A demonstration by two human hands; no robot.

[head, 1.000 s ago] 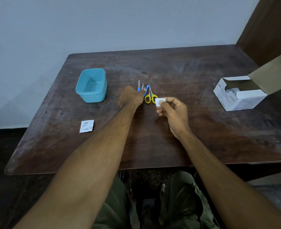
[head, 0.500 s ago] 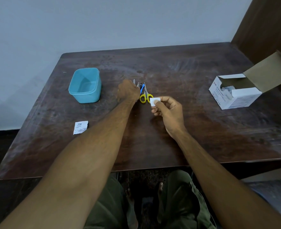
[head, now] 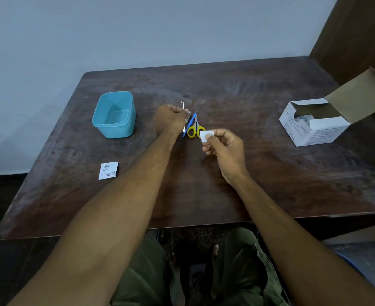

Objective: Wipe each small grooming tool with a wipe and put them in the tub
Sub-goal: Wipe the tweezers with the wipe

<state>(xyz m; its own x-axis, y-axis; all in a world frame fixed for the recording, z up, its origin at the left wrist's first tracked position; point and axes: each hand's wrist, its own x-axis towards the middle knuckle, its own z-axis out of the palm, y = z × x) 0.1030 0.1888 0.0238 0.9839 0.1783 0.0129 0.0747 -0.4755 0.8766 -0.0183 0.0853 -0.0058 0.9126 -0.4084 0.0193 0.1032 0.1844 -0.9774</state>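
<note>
Tools (head: 191, 124) lie beside the left hand (head: 171, 119), which grips one; the right hand (head: 223, 149) pinches a wipe (head: 205, 136). Tub (head: 114, 114) sits left, box (head: 314, 124) right.

Your teal tub (head: 114, 114) sits upright and open, left of the tool pile. Yellow-handled scissors (head: 195, 129) lie flat at table centre, blades pointing away, a blue-handled tool (head: 190, 125) alongside on their left. A thin metal tool (head: 183, 106) sticks up from your left fist. Small white square wipe (head: 205, 136) pinched in your right fingers, just right of the scissor handles.
</note>
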